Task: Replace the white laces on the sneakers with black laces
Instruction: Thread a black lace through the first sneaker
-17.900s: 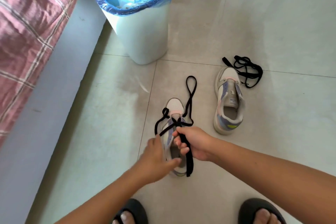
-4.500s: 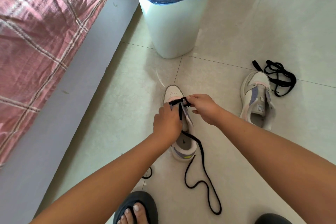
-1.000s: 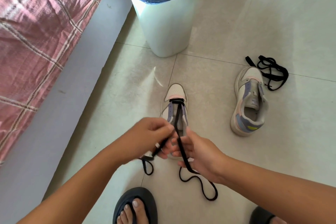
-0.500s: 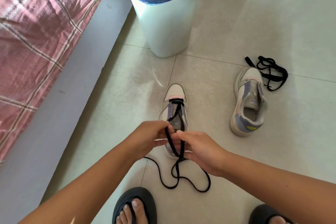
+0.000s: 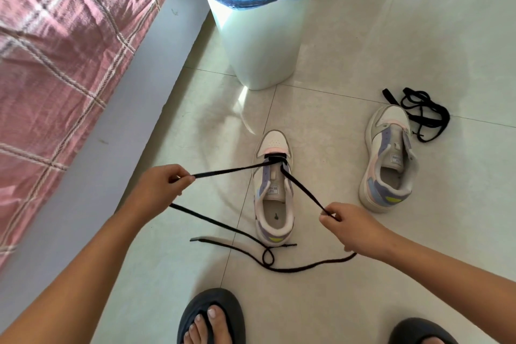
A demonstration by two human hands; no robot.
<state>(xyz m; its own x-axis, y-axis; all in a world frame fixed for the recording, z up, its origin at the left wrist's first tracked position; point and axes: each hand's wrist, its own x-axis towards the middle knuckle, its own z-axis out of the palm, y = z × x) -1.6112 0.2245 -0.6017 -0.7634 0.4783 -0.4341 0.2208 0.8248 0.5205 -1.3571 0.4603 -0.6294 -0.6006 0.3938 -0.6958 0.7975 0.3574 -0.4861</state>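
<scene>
A pale sneaker [image 5: 273,190] with lilac panels stands on the floor, toe pointing away from me. A black lace [image 5: 231,170] runs through its lowest eyelets near the toe. My left hand [image 5: 159,190] pinches the lace's left half, pulled taut out to the left. My right hand [image 5: 349,227] pinches the right half, drawn toward the lower right. Both loose ends trail and cross on the floor behind the heel. The second sneaker [image 5: 389,159] lies to the right without a lace, and a bundled black lace [image 5: 421,112] sits by its toe.
A white bin [image 5: 259,36] with a blue liner stands beyond the sneakers. A bed with a pink checked cover [image 5: 55,50] and its grey side runs along the left. My feet in dark sandals [image 5: 212,318] are at the bottom edge.
My hands were together over the sneaker's heel half a second ago; they have spread apart, left hand going left and right hand going right, drawing the lace halves taut.
</scene>
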